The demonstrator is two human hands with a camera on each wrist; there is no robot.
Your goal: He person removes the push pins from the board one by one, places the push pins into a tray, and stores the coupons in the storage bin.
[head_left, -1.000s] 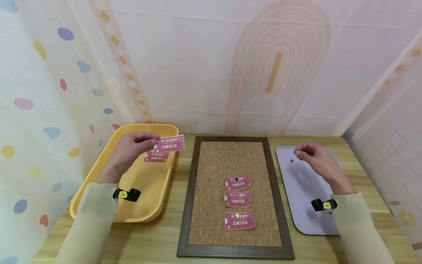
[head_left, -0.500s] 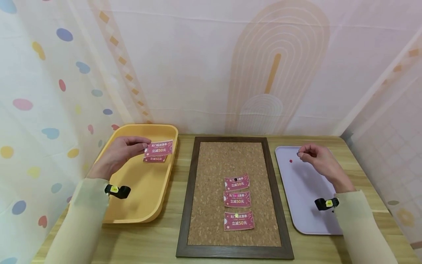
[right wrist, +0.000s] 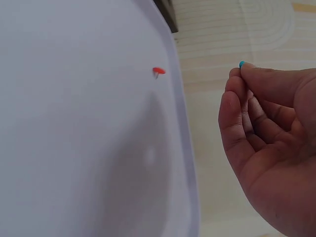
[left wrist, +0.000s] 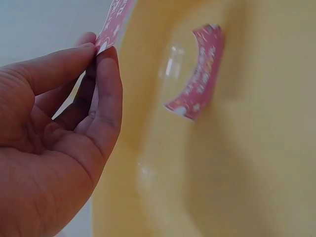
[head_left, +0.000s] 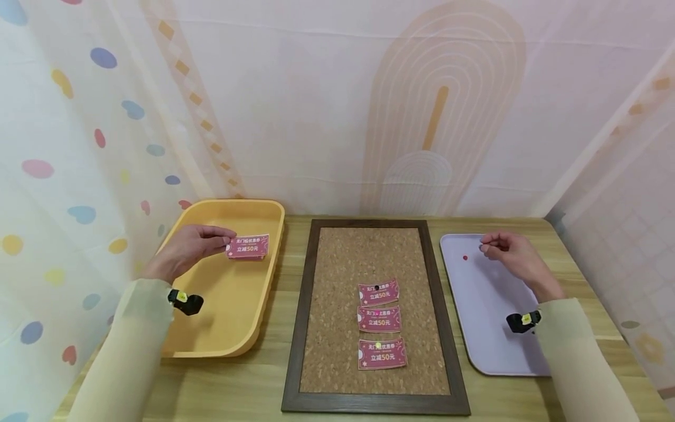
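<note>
My left hand point(head_left: 186, 249) pinches a pink coupon point(head_left: 248, 247) by its left end, between thumb and fingers. Below it, in the yellow tray point(head_left: 224, 319), lies another pink coupon point(left wrist: 205, 71), curved and mostly covered by the held one in the head view. Over the lavender tray point(head_left: 487, 328), my right hand point(head_left: 517, 261) has a small blue thumbtack point(right wrist: 242, 64) between thumb and fingertips; only its head shows. A red thumbtack point(right wrist: 158, 70) rests in that tray. Three coupons are pinned to the corkboard point(head_left: 337, 328) by a black, a pink and a yellow thumbtack.
The corkboard's dark wooden frame point(head_left: 297, 340) lies between both trays on the wood-patterned table point(head_left: 248, 392). A patterned curtain point(head_left: 316, 117) hangs behind the table and along its sides.
My left hand has moved left and slightly down with its coupon, now lining up over the coupon in the tray. The right hand has shifted slightly right, still pinching the thumbtack.
</note>
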